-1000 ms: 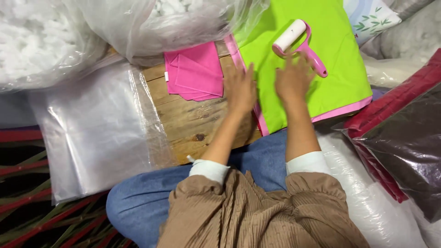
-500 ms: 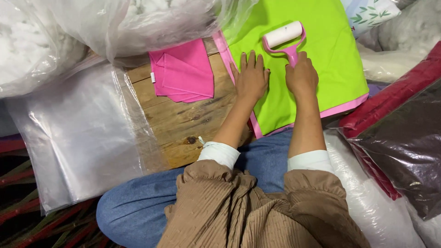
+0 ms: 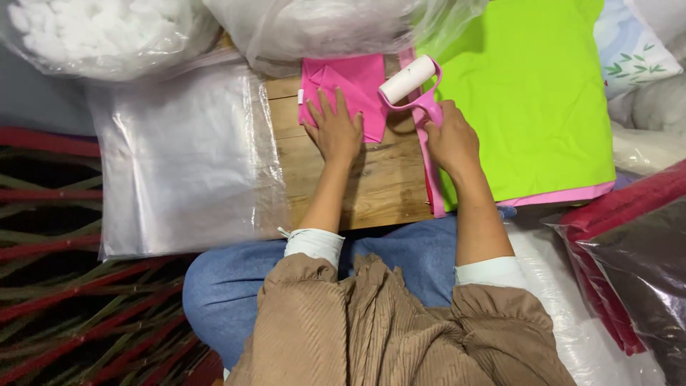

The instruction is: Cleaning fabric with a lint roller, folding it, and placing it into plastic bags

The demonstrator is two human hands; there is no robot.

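Head view, looking straight down: left hand (image 3: 336, 130) lies flat, fingers spread, palm down on the folded bright-pink fabric piece (image 3: 350, 87), grasping nothing; its fingertips rest on the cloth's lower half, the wrist over the bare wooden board (image 3: 371, 182); right hand (image 3: 450, 139) is closed around the pink plastic handle of a lint roller with a white cylinder head (image 3: 409, 80); the roller head sits just at the pink fabric's right edge, tilted up to the right, touching or barely above the cloth, cannot tell which; the two hands are apart, a strip of board open between them.

Edges: a large lime-green fabric sheet with a pink border (image 3: 529, 107) lies right of the roller, its pink hem under the right hand; a flat clear plastic bag (image 3: 186, 157) overlaps the board's left edge; a clear bag of white stuffing (image 3: 107, 32) crowds the top left; dark red wrapped bundles (image 3: 629, 243) press in at lower right; open room remains only on the board near the person's blue-jeaned knees (image 3: 400, 250).
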